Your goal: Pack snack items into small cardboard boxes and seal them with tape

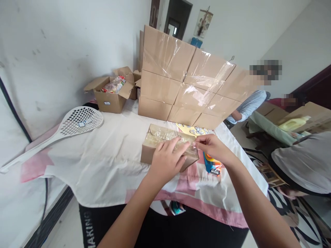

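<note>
A small cardboard box (148,154) lies on the cloth-covered table in front of me, with wrinkled clear packing tape (165,132) across its top. My left hand (169,156) rests on the box with its fingers spread. At the box's right end, my right hand (210,148) is closed in a pinch at the edge of the tape; the fingers partly hide the tape there. Just below my right hand lies a tape dispenser (208,163) in blue and orange.
Behind the box rises a wall of stacked, taped cartons (160,86). An open carton (110,103) with packaged goods stands at the back left. A white perforated scoop (80,120) lies on the left. Two people (254,103) are on the right, beyond the table (108,179).
</note>
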Tool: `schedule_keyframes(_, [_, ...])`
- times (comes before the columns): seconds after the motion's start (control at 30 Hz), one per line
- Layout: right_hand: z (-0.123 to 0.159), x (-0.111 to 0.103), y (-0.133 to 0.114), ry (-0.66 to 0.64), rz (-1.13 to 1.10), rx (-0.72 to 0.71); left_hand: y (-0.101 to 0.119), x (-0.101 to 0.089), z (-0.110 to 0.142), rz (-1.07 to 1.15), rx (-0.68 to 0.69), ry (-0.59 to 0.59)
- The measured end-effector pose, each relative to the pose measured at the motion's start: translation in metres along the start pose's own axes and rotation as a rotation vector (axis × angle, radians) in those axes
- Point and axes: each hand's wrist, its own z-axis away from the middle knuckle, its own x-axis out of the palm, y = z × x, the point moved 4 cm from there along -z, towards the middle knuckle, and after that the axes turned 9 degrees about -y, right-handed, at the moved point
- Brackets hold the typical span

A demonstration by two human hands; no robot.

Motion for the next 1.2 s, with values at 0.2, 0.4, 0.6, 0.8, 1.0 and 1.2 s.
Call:
schedule_keyframes(0.2, [-0.012,0.002,0.012,0.075,0.340,0.013,0.004,0.007,0.000,-0.057,0.017,-0.040])
schedule_keyframes(0.4, [-0.010,0.007,0.004,0.107,0.512,0.014,0.005,0.008,0.001,-0.048,0.019,-0.035])
schedule_keyframes(0.6, [-0.007,0.001,0.009,0.358,0.640,0.105,0.009,0.007,0.001,-0.015,0.051,-0.057])
schedule_keyframes(0.8, [0.004,-0.072,0.078,0.755,0.576,0.214,0.008,0.006,0.003,0.011,0.065,-0.052])
schedule_keyframes(1.0, [-0.007,-0.141,0.172,0.538,0.493,0.512,0.010,0.003,0.001,-0.011,0.061,-0.071])
schedule_keyframes(1.2, [-0.057,-0.138,0.226,0.246,0.350,0.491,0.013,-0.001,0.001,-0.037,0.066,-0.160])
